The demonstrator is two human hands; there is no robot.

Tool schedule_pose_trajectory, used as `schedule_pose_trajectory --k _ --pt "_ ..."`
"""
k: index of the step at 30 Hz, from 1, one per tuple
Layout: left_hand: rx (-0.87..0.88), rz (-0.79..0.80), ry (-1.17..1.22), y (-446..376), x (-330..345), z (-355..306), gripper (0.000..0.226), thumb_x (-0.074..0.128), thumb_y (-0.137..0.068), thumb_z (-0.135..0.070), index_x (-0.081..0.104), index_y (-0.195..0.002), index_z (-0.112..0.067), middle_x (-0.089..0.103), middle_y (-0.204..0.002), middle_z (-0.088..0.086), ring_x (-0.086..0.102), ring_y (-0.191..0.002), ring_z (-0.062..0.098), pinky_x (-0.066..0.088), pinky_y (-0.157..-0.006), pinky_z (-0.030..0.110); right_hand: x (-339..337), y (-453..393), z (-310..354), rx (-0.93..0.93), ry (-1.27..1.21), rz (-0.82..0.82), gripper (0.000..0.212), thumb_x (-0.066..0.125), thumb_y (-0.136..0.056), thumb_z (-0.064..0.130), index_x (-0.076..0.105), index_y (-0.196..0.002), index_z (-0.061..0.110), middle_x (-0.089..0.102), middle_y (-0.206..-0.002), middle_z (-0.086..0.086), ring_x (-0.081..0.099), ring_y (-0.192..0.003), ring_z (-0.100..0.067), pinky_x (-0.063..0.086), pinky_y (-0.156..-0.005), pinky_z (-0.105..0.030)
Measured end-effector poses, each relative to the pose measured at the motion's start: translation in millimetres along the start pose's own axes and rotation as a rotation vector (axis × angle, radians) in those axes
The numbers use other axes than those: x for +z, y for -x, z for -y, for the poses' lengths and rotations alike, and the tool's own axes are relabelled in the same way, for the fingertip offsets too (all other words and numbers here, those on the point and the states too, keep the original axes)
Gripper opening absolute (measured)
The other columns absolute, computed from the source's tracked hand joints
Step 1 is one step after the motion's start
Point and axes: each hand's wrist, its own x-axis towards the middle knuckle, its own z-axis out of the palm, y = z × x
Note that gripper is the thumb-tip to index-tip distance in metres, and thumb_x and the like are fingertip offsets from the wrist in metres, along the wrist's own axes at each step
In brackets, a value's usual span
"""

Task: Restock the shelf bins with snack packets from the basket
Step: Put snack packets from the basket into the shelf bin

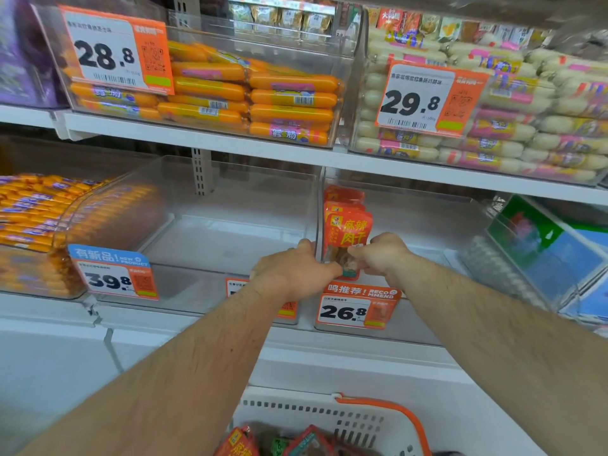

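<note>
- Your left hand (296,269) is at the front left corner of the clear shelf bin (427,225) tagged 26.8; its fingers curl against the lower left edge of the front snack packet (348,238), gripping it.
- Your right hand (383,253) pinches the same packet at its lower right edge, thumb and fingers closed on the wrapper.
- The packet is orange-red with yellow characters and a clear window at the bottom. It stands upright at the front left of the bin, against the left wall.
- More packets of the same kind (343,197) stand upright directly behind it in a row; their count cannot be determined.
- The rest of this bin shows only its clear floor and walls.
- The orange price tag (357,309) reading 26.8 hangs on the bin front, just below your hands.
- The neighbouring clear bin (230,225) to the left holds no visible product; a tag on its front is mostly hidden by your left forearm.
- Further left, a bin of orange sausage sticks (36,212) carries a blue-topped tag (115,274) reading 39.8.
- The upper shelf (204,136) carries a bin of orange sausages (250,93) tagged 28.8 and a bin of white sausages (493,126) tagged 29.8.
- The white basket (329,416) with an orange handle (394,413) sits below your arms at the bottom edge; orange-red packets (240,442) lie inside it.
</note>
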Motion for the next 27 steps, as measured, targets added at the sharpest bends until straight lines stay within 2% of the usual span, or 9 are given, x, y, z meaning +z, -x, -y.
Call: schedule_pose_trajectory --k 4,8,10,12,14,16,20,24,27 --pt "0.006 -0.022 0.022 -4 2 4 0.067 0.042 -0.08 -0.076 0.043 -0.127 -0.028 0.065 -0.116 -0.004 0.06 -0.102 0.023 0.048 -0.085 0.037 -22 34 19 -0.147 0.15 -0.146 0.044 0.073 -0.087 0.024 0.056 -0.124 0.009 0.062 -0.117 -0.01 0.061 -0.106 -0.026 0.048 -0.082 -0.031" --pt "0.07 -0.134 0.128 1 -3 1 0.066 0.049 -0.083 -0.067 0.046 -0.133 -0.024 0.06 -0.125 0.003 0.058 -0.11 0.026 0.048 -0.094 0.04 -29 96 27 -0.582 0.13 -0.357 0.009 0.061 -0.087 0.012 0.057 -0.087 0.02 0.063 -0.086 0.001 0.058 -0.081 -0.017 0.042 -0.07 -0.026" --pt "0.272 -0.392 0.251 14 -7 3 0.066 0.054 -0.084 -0.052 0.047 -0.139 -0.016 0.052 -0.134 0.01 0.052 -0.121 0.029 0.043 -0.101 0.039 -22 125 21 -0.755 0.047 -0.386 0.01 0.061 -0.08 0.011 0.058 -0.077 0.02 0.06 -0.07 0.002 0.055 -0.067 -0.017 0.044 -0.063 -0.03" --pt "0.524 -0.596 0.278 38 -1 14 0.059 0.051 -0.078 -0.041 0.057 -0.127 -0.009 0.057 -0.123 0.013 0.055 -0.112 0.031 0.046 -0.095 0.041 -7 148 1 -0.842 -0.005 -0.337 0.009 0.06 -0.074 0.014 0.057 -0.072 0.022 0.055 -0.063 0.004 0.052 -0.06 -0.017 0.044 -0.058 -0.032" --pt "0.605 -0.599 0.285 66 27 32 0.054 0.049 -0.074 -0.035 0.061 -0.117 -0.006 0.059 -0.114 0.012 0.057 -0.104 0.029 0.047 -0.091 0.039 11 166 -30 -0.868 0.049 -0.255 0.004 0.058 -0.072 0.015 0.058 -0.072 0.019 0.052 -0.062 0.006 0.049 -0.058 -0.016 0.043 -0.056 -0.032" --pt "0.505 -0.484 0.344 92 63 54 0.052 0.05 -0.075 -0.033 0.06 -0.119 -0.007 0.058 -0.116 0.009 0.057 -0.102 0.023 0.047 -0.087 0.033 27 176 -59 -0.809 0.161 -0.125 0.004 0.057 -0.074 0.016 0.06 -0.075 0.015 0.054 -0.063 0.006 0.052 -0.06 -0.018 0.044 -0.056 -0.032" --pt "0.247 -0.212 0.405 128 125 95 0.037 0.063 -0.082 -0.018 0.061 -0.119 -0.014 0.055 -0.115 0.0 0.056 -0.093 0.013 0.049 -0.084 0.033 56 181 -106 -0.432 0.544 0.382 0.008 0.063 -0.086 0.019 0.06 -0.079 0.022 0.06 -0.075 0.007 0.058 -0.075 -0.019 0.049 -0.067 -0.03" --pt "0.108 0.05 0.387 148 165 118 0.021 0.063 -0.078 -0.018 0.064 -0.097 -0.027 0.064 -0.102 0.0 0.062 -0.091 0.02 0.05 -0.084 0.032 81 201 -145 -0.318 1.012 0.803 0.024 0.06 -0.089 0.023 0.058 -0.067 0.014 0.058 -0.069 -0.008 0.057 -0.071 -0.028 0.051 -0.065 -0.039" --pt "0.063 0.128 0.375 160 180 125 0.017 0.062 -0.085 -0.014 0.064 -0.098 -0.026 0.057 -0.086 -0.012 0.058 -0.086 0.013 0.043 -0.074 0.025 89 223 -162 -0.269 1.134 0.929 0.009 0.057 -0.095 0.017 0.063 -0.096 0.01 0.054 -0.087 -0.009 0.049 -0.081 -0.022 0.04 -0.059 -0.031"
